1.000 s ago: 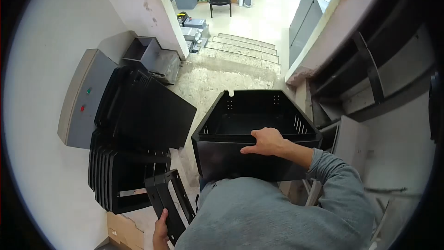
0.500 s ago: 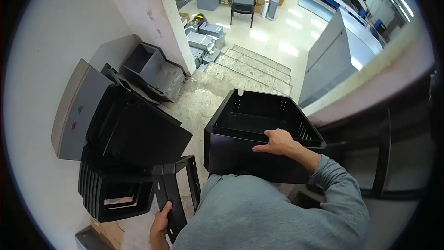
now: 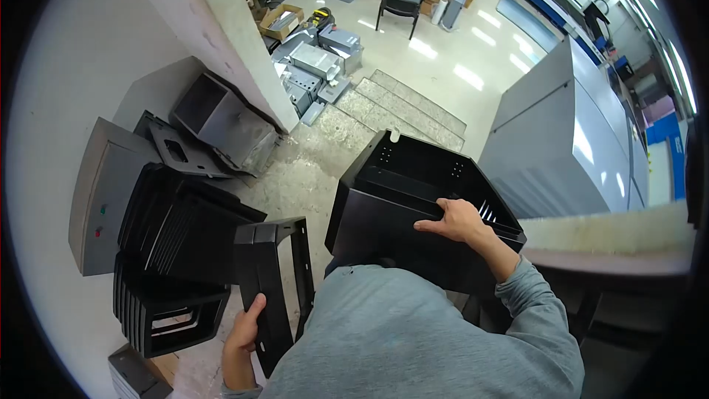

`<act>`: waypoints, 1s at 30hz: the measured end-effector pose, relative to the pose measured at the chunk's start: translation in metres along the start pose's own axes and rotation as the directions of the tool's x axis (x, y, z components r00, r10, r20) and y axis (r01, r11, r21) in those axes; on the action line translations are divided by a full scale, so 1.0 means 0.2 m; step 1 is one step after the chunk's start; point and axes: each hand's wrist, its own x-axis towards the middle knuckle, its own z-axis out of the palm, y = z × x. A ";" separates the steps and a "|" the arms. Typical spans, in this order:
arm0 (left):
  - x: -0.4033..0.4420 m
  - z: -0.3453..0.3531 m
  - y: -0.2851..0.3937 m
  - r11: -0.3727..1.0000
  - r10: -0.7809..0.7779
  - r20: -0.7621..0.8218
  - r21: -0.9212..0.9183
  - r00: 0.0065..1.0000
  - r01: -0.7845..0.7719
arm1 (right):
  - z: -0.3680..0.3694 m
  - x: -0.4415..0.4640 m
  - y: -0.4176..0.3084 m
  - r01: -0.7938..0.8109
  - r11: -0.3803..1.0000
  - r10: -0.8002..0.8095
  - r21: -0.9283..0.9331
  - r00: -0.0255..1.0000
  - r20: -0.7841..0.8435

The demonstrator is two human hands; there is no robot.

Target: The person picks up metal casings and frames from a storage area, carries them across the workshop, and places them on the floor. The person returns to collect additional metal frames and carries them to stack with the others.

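Observation:
My right hand (image 3: pixel 461 222) grips the near upper edge of a large black open metal box (image 3: pixel 384 214), its thumb outside and its other fingers over the rim. The box is tilted in front of my body, with slots and small holes in its walls. Low on the left, my left hand (image 3: pixel 245 325) is closed on a black metal frame (image 3: pixel 260 273) with a long rectangular opening. Just left of that frame stands a stack of black frames (image 3: pixel 170 310), with black panels (image 3: pixel 192 222) above it.
A grey panel with green and red buttons (image 3: pixel 111 199) leans on the left wall. Behind it lies a grey open box (image 3: pixel 221 118). Steps (image 3: pixel 413 111) lead down ahead, with grey metal parts (image 3: pixel 317 59) beside them. A large grey cabinet (image 3: pixel 546 125) stands right.
The view has turned right, showing more of the cabinet and the room. The large box now appears more tilted. Both hands keep their holds, and the held frame has come nearer the stack.

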 end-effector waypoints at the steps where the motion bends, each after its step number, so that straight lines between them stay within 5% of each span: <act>1: 0.02 0.11 0.10 0.999 0.004 0.016 -0.037 1.000 -0.004 | -0.09 0.10 0.05 0.001 1.000 -0.001 -0.018 1.000 -0.010; 11: 0.35 0.79 0.82 0.975 0.204 0.010 -0.095 0.979 -0.202 | -0.68 0.58 0.47 -0.053 0.999 0.053 0.011 0.998 -0.020; 17: 0.68 1.02 1.30 0.979 0.179 0.122 -0.123 0.976 -0.164 | -0.90 0.88 0.63 -0.228 0.972 0.231 0.056 0.971 -0.062; 21: 0.81 1.24 1.64 0.964 0.266 0.174 -0.060 0.948 -0.259 | -0.89 1.00 0.71 -0.136 0.968 0.184 0.213 0.956 -0.227; 25: 1.02 1.40 1.91 0.985 0.153 0.319 0.022 0.935 -0.169 | -1.01 1.10 0.70 -0.238 0.936 0.305 0.260 0.917 -0.258; 28: 1.21 1.56 2.06 0.969 0.227 0.385 0.000 0.894 -0.246 | -0.99 1.21 0.79 -0.236 0.911 0.322 0.339 0.919 -0.225; 30: 1.26 1.63 2.20 0.984 0.103 0.431 0.088 0.897 -0.155 | -0.95 1.30 0.86 -0.302 0.910 0.366 0.283 0.906 -0.212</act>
